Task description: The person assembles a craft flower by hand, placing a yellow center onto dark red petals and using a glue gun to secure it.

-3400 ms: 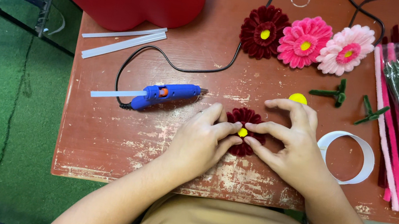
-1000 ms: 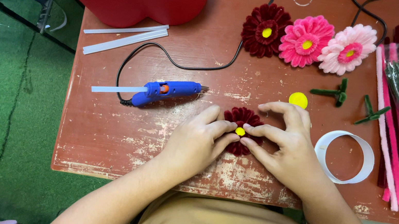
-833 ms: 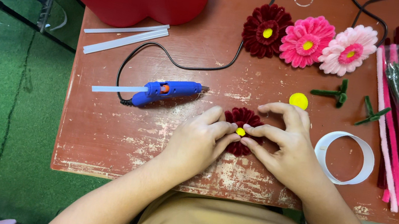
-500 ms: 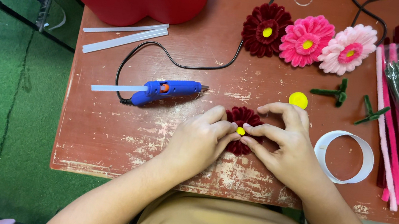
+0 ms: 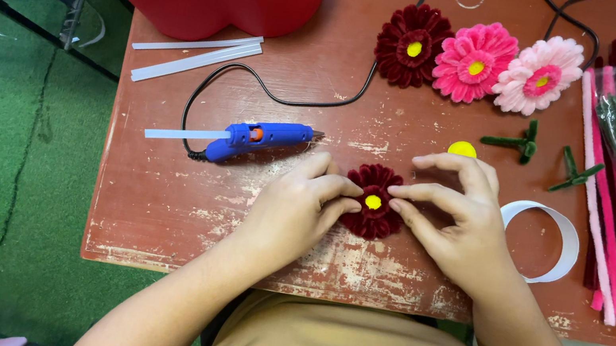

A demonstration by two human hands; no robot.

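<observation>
Together we press our left hand [image 5: 295, 207] and right hand [image 5: 462, 219] around the dark red flower [image 5: 373, 201] lying flat on the tabletop [image 5: 159, 200], fingertips pinching its petals beside the yellow centre [image 5: 373, 202] to steady it; the glue gun [image 5: 260, 139] rests just beside.

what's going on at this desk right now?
A person is pressing both hands on a dark red fuzzy flower with a yellow centre, lying flat on the worn red table. The left hand and right hand pinch in at it from either side, fingertips near the centre. A blue glue gun lies just left of it, untouched. Three finished flowers, dark red, bright pink and pale pink, sit in a row further back. A loose yellow disc lies beside the right hand.
</observation>
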